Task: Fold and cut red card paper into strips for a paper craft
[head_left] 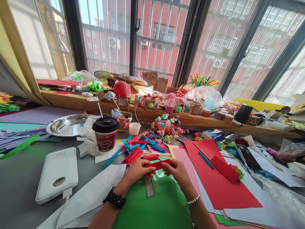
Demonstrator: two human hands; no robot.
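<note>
Between my two hands a red paper strip (157, 164) is stretched sideways, pinched at both ends. My left hand (140, 170) grips its left end, fingers curled. At the right end, my right hand (175, 170) pinches it between thumb and fingers. Under the hands lies a glossy green surface (152, 210), with a small ruler (149, 187) on it. Just beyond is a heap of folded red strips (133, 155) and blue strips (113, 158).
A lidded paper cup (106, 135) with a straw and a white power bank (58, 175) stand at left. Red paper sheets (228, 190) lie at right. Behind are a metal plate (54, 128), a small white cup (134, 129) and colourful craft flowers (164, 125).
</note>
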